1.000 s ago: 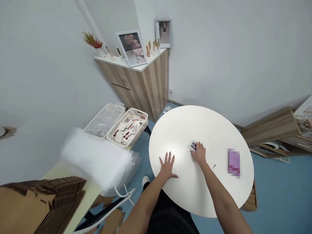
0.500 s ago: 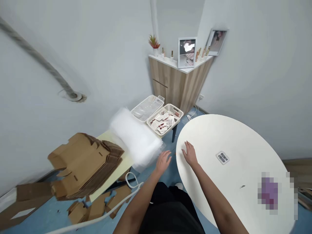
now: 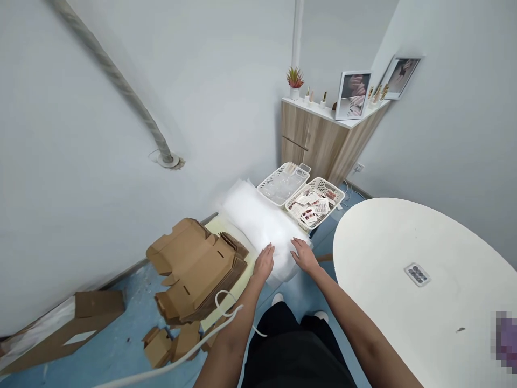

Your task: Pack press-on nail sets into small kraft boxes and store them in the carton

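Note:
A thick stack of white, translucent packing sheets (image 3: 252,210) lies on the low pale-yellow table. My left hand (image 3: 264,262) is at the stack's near edge, palm down with its fingers stretched out. At the stack's right corner is my right hand (image 3: 304,255), its fingers apart and thumb spread. Neither hand holds anything; whether the fingertips press on the sheets I cannot tell. Flattened brown cardboard boxes (image 3: 197,269) are piled left of my left hand. Beyond the sheets, one white basket (image 3: 313,221) holds printed cards of press-on nails, and another white basket (image 3: 266,196) holds clear plastic pieces.
A round white table (image 3: 375,242) stands on the right, bearing a small tray of dark oval pieces (image 3: 417,274). A white cable (image 3: 177,362) crosses in front at lower left. Small cardboard pieces (image 3: 186,339) and a larger carton (image 3: 99,312) lie on the blue floor. A wooden cabinet (image 3: 313,137) fills the corner.
My view has swung left. My right hand has left the round table's edge and come over to the packing sheets; my left hand has also moved onto their near edge.

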The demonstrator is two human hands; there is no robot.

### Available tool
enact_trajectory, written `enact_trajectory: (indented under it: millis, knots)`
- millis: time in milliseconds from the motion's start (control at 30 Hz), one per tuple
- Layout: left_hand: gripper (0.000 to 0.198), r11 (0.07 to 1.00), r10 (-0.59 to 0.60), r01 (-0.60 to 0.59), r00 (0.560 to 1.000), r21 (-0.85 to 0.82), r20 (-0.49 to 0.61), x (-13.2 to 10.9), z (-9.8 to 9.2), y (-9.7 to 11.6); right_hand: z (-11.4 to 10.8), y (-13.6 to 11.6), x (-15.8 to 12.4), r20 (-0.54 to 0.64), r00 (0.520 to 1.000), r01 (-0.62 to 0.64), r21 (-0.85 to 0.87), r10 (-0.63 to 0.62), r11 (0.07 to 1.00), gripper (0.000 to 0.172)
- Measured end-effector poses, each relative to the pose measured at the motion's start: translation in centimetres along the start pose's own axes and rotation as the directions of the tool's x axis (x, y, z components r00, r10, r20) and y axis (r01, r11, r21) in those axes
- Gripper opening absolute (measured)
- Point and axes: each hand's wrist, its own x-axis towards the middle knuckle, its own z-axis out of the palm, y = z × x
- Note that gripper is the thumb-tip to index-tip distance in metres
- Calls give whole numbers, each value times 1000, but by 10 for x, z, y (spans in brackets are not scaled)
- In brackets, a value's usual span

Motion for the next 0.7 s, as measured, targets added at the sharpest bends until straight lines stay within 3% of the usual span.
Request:
enact_trajectory:
  millis: [100, 200, 333, 433, 533, 700]
  knots:
    - [56, 997, 18, -18, 1000, -72, -1, 4, -7, -8, 8, -11, 8, 17, 1000, -17, -4, 17, 1000, 48]
    - [42, 993, -38, 33, 998, -114, -45, 10, -15, -9, 14, -17, 16, 36, 999, -32, -26, 33, 999, 52]
    - [33, 978, -108, 68, 973, -195, -205, 20, -37, 1, 14, -20, 27, -6, 998, -63, -60, 63, 996, 62]
    - [34, 962, 7, -84, 958, -258, -287, 26, -59, 17, 2, -17, 37, -126, 990, -71, -46, 64, 996, 62]
    - [35, 930, 189, -257, 947, -263, -259, 29, -76, 36, -19, -6, 43, -230, 972, -37, 11, 38, 999, 54]
    - [36, 868, 373, -418, 905, -269, -204, 32, -77, 78, -62, 36, 19, -254, 967, -28, -4, 26, 1000, 50]
